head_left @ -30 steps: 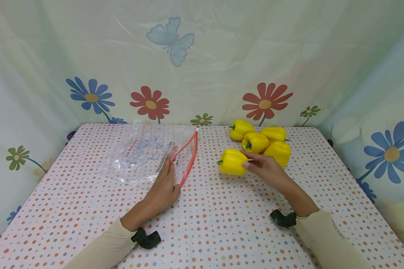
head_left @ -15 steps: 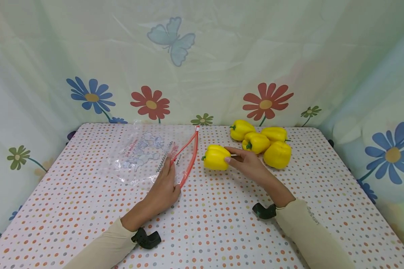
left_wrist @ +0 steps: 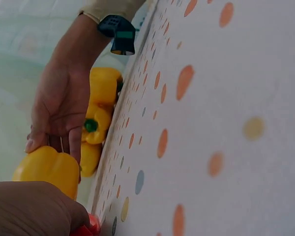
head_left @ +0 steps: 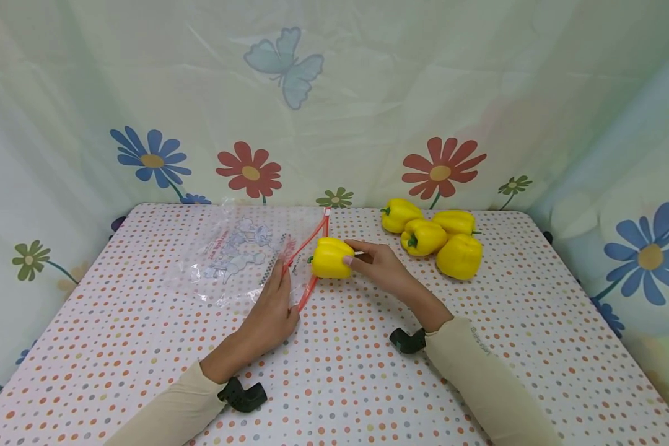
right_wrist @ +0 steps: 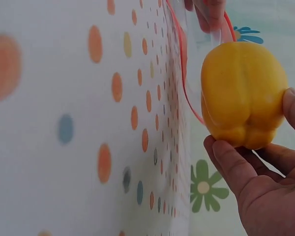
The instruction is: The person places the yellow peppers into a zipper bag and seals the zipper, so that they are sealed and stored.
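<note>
My right hand (head_left: 387,272) holds a yellow bell pepper (head_left: 329,257) by its blunt end, thumb on the near side and fingers behind. Its green stem points left, at the mouth of a clear zipper bag (head_left: 240,248) with printed pictures and a red zip edge. In the right wrist view the bell pepper (right_wrist: 243,93) is raised off the table. My left hand (head_left: 270,319) grips the bag's mouth, fingers at the upper red strip and thumb by the lower one, and the strips stand apart. In the left wrist view, the back of that hand (left_wrist: 32,209) covers part of the pepper.
Several more yellow bell peppers (head_left: 424,237) lie clustered at the back right of the dotted table (head_left: 357,384). A flowered curtain (head_left: 368,93) hangs along the far edge and both sides. A dark camera mount sits at each wrist.
My right hand has carried the bell pepper leftward from beside the other peppers to the bag's red edge. The left hand and the bag have stayed in place.
</note>
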A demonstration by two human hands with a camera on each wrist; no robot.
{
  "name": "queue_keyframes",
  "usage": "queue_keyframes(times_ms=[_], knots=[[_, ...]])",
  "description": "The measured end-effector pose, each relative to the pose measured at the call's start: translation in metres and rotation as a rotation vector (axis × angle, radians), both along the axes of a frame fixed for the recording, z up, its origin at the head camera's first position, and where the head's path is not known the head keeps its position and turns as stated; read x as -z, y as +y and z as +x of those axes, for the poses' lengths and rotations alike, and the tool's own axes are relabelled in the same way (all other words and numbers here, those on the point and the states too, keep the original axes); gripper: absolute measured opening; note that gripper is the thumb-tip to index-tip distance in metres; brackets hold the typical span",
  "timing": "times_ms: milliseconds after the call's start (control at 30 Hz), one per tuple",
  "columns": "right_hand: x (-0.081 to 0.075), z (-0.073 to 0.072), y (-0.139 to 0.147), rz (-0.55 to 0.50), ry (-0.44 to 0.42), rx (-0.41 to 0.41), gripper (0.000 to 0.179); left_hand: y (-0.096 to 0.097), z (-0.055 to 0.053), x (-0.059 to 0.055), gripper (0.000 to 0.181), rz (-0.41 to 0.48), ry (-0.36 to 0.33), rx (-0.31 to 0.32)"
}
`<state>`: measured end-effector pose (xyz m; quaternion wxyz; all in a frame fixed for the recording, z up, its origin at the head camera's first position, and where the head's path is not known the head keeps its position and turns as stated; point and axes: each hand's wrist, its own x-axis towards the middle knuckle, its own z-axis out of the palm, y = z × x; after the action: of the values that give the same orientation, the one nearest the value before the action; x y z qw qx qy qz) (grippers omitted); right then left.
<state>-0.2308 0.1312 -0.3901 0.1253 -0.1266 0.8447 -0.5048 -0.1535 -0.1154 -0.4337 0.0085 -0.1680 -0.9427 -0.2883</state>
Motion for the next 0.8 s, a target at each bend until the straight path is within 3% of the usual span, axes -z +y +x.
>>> queue_keyframes(times_ms=[533, 800], knots=[[0.010, -0.016, -0.017, 0.038, 0.041, -0.022, 0.057, 0.000, -0.001, 0.000, 0.079, -0.001, 0.035, 0.008], [0.013, -0.023, -0.021, 0.045, 0.031, 0.018, 0.056, -0.001, -0.002, 0.002, 0.081, -0.005, 0.069, 0.023]])
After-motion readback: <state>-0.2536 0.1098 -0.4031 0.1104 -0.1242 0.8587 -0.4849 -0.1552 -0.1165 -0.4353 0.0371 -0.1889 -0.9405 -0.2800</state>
